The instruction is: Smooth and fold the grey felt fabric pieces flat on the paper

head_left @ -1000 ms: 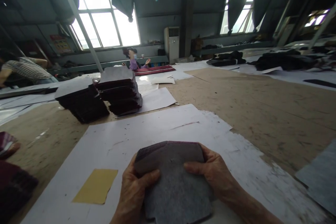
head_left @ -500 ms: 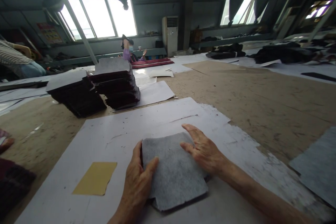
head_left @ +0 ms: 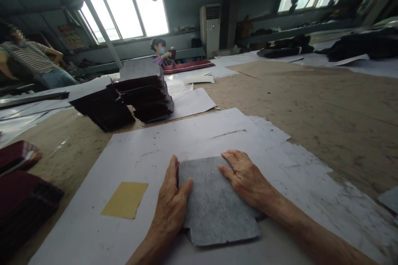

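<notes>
A stack of cut fabric pieces (head_left: 219, 203), topped by a grey felt-like sheet with notched lower corners, lies on white paper (head_left: 186, 140) in front of me. My left hand (head_left: 172, 201) grips its left side, with the thumb over the top and the fingers along the edge. On the opposite side, my right hand (head_left: 245, 178) holds the upper right edge, its thumb resting on the grey sheet. The fingers' undersides are hidden against the sides of the stack. Left of my left hand lies a small yellow-tan card (head_left: 124, 199).
Two tall dark fabric stacks (head_left: 147, 95) with pale tops stand at the back left. Maroon fabric stacks (head_left: 25, 203) sit at the left edge, a hand partly visible there. Two people (head_left: 40, 60) are beyond the table. Black fabric (head_left: 363, 45) lies far right.
My right hand has closed in against the stack's right edge; its fingers were more raised before. The view has shifted slightly, bringing more of the maroon stacks into sight.
</notes>
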`<action>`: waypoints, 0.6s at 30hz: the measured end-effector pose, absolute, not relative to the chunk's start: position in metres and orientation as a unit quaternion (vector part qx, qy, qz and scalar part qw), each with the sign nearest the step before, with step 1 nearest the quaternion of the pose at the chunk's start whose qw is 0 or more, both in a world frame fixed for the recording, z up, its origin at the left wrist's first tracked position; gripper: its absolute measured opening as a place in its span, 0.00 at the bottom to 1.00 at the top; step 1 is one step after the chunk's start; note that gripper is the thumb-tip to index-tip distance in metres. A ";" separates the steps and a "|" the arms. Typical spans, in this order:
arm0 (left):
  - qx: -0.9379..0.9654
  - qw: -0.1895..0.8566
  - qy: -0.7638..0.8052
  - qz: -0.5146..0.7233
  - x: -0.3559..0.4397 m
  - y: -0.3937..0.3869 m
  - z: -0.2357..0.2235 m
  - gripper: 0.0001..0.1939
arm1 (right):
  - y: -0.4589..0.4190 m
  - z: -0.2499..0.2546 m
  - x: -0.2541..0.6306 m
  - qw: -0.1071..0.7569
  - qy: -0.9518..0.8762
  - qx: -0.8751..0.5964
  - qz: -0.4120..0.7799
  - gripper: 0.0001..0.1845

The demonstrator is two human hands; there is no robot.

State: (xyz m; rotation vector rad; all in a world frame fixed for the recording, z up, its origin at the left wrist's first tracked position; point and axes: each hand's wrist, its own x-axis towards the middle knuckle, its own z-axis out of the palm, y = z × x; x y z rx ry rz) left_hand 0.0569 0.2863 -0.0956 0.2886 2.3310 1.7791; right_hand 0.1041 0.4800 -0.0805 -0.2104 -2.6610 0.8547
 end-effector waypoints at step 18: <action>0.144 0.035 0.827 0.542 0.061 0.295 -0.090 0.31 | 0.477 -0.042 0.129 0.047 -0.889 -0.326 0.318 0.14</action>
